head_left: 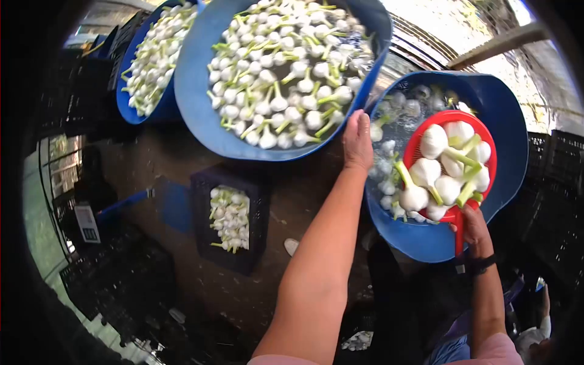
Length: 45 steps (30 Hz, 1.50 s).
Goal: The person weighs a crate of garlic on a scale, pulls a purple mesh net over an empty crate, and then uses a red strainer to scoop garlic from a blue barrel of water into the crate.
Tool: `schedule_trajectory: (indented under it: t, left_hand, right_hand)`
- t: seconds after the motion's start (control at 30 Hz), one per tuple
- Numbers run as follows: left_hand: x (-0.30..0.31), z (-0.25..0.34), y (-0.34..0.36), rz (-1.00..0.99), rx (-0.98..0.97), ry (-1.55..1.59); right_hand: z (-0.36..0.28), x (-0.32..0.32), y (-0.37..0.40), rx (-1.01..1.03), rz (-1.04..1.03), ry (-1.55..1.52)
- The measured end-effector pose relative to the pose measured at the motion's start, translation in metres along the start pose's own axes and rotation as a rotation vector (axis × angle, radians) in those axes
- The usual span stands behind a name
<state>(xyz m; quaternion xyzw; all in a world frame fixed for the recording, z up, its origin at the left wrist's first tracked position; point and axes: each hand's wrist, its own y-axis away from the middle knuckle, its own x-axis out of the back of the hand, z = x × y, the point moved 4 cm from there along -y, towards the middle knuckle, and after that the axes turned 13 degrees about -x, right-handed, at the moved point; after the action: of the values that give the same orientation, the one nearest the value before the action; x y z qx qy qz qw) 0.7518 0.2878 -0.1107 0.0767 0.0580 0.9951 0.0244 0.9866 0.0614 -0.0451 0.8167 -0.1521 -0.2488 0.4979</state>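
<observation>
My right hand (471, 228) is closed on the handle of a red strainer (491, 143) heaped with white garlic bulbs (448, 187) with green stems. Beneath the strainer is a blue tub (514, 128) at the right, with water and more bulbs in it. My left hand (358, 141) grips the rim of a large blue tub (198, 115) at top centre, its fingers wrapped over the edge and partly hidden. Many garlic bulbs float in that tub's water.
Another blue tub (125, 103) of garlic stands at the upper left. On the floor, a dark crate (258, 225) holds garlic, with a blue-handled tool (125, 202) left of it. Stacked black crates line the left. Another person (535, 334) is at the lower right.
</observation>
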Motion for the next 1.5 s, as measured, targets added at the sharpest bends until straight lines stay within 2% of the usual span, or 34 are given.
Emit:
schedule_trajectory:
  t: [0.03, 0.07, 0.1, 0.13, 0.17, 0.23, 0.27, 0.3, 0.33, 0.37, 0.43, 0.53, 0.6, 0.63, 0.7, 0.73, 0.83, 0.87, 0.93, 1.0, 1.07, 1.1, 1.13, 1.17, 1.2, 1.23, 1.27, 1.3, 1.33, 1.37, 1.4, 1.43, 1.47, 1.5]
  left_hand:
    - [0.017, -0.022, 0.017, -0.004, 0.082, 0.047]
    - [0.036, -0.043, 0.051, 0.152, 0.185, 0.149]
    - [0.068, -0.052, 0.087, 0.153, 0.227, 0.087]
    - [0.101, -0.044, 0.118, 0.158, 0.401, 0.018]
    - [0.135, -0.082, 0.169, 0.142, 0.446, 0.062]
    - [0.200, -0.108, 0.273, 0.267, 0.527, 0.230]
    - [0.236, -0.089, 0.312, 0.227, 0.554, 0.071]
    - [0.256, -0.076, 0.311, 0.219, 0.548, 0.043]
    - [0.297, -0.058, 0.387, 0.175, 0.687, -0.090]
    - [0.321, -0.050, 0.423, 0.145, 0.660, -0.175]
    - [0.350, -0.034, 0.473, 0.149, 0.718, -0.169]
    - [0.368, -0.018, 0.484, 0.202, 0.654, -0.046]
    - [0.370, -0.020, 0.490, 0.267, 0.679, 0.057]
    - [0.372, -0.023, 0.491, 0.300, 0.680, 0.100]
    - [0.378, -0.034, 0.485, 0.335, 0.668, 0.151]
    - [0.382, -0.034, 0.487, 0.338, 0.677, 0.158]
    - [0.393, -0.037, 0.498, 0.408, 0.703, 0.197]
    - [0.393, -0.043, 0.493, 0.405, 0.697, 0.230]
    - [0.395, -0.039, 0.478, 0.378, 0.846, 0.162]
    - [0.389, -0.042, 0.472, 0.293, 0.854, 0.097]
    - [0.368, -0.046, 0.444, 0.150, 0.889, 0.016]
    - [0.357, -0.046, 0.435, 0.108, 0.909, -0.026]
    - [0.336, -0.042, 0.409, 0.084, 0.821, 0.010]
    - [0.308, -0.038, 0.373, 0.066, 0.737, 0.043]
    - [0.280, -0.049, 0.344, -0.041, 0.637, 0.010]
    - [0.242, -0.049, 0.303, -0.130, 0.485, 0.107]
    - [0.195, -0.008, 0.249, -0.117, 0.391, 0.107]
    - [0.154, 0.006, 0.207, -0.160, 0.241, 0.038]
    - [0.120, 0.007, 0.175, -0.188, 0.242, 0.002]
    - [0.086, 0.012, 0.145, -0.188, 0.184, -0.024]
    - [0.057, 0.004, 0.121, -0.167, 0.093, -0.189]
    - [0.033, 0.005, 0.102, -0.154, 0.040, -0.310]
    - [0.013, -0.002, 0.089, -0.107, 0.072, -0.270]
    - [0.001, -0.007, 0.084, -0.044, 0.066, -0.312]
  right_hand:
    - [0.005, -0.022, 0.014, 0.013, 0.006, -0.001]
    - [0.013, -0.041, 0.030, 0.024, 0.029, -0.007]
    - [0.022, -0.065, 0.043, 0.015, 0.035, 0.016]
    - [0.029, -0.086, 0.039, 0.010, 0.029, 0.042]
    - [0.045, -0.108, 0.045, 0.005, -0.003, 0.013]
    - [0.071, -0.163, 0.052, -0.046, -0.036, 0.032]
    - [0.087, -0.185, 0.050, -0.093, -0.054, 0.039]
    - [0.103, -0.205, 0.043, -0.135, -0.080, 0.054]
    - [0.117, -0.229, 0.040, -0.177, -0.106, 0.069]
    - [0.123, -0.267, 0.041, -0.199, -0.116, 0.081]
    - [0.140, -0.329, 0.040, -0.245, -0.188, 0.125]
    - [0.178, -0.400, 0.026, -0.274, -0.236, 0.212]
    - [0.207, -0.421, -0.022, -0.133, -0.056, 0.496]
    - [0.223, -0.417, -0.059, 0.152, 0.197, 0.607]
    - [0.228, -0.427, -0.080, 0.443, 0.436, 0.679]
    - [0.234, -0.425, -0.081, 0.423, 0.428, 0.661]
    - [0.240, -0.414, -0.061, 0.441, 0.269, 0.565]
    - [0.233, -0.402, -0.049, 0.322, 0.262, 0.492]
    - [0.211, -0.389, -0.017, 0.088, 0.268, 0.334]
    - [0.169, -0.357, 0.013, 0.129, 0.236, 0.120]
    - [0.134, -0.292, 0.032, 0.138, 0.226, -0.004]
    - [0.114, -0.261, 0.044, 0.176, 0.266, -0.068]
    - [0.090, -0.230, 0.058, 0.232, 0.360, -0.108]
    - [0.073, -0.185, 0.059, 0.254, 0.429, -0.059]
    - [0.058, -0.136, 0.057, 0.219, 0.450, -0.002]
    - [0.046, -0.088, 0.048, 0.284, 0.522, -0.001]
    - [0.037, -0.036, 0.037, 0.282, 0.612, 0.018]
    - [0.024, 0.002, 0.030, 0.310, 0.706, 0.040]
    - [0.012, 0.038, 0.022, 0.287, 0.810, 0.129]
    - [0.000, 0.070, 0.012, 0.279, 0.935, 0.297]
    - [-0.016, 0.088, 0.011, 0.132, 1.145, 0.543]
    - [-0.014, 0.139, -0.011, 0.136, 1.271, 0.844]
    - [-0.024, 0.147, -0.018, 0.203, 1.256, 1.065]
    - [-0.028, 0.154, -0.030, 0.119, 1.262, 1.159]
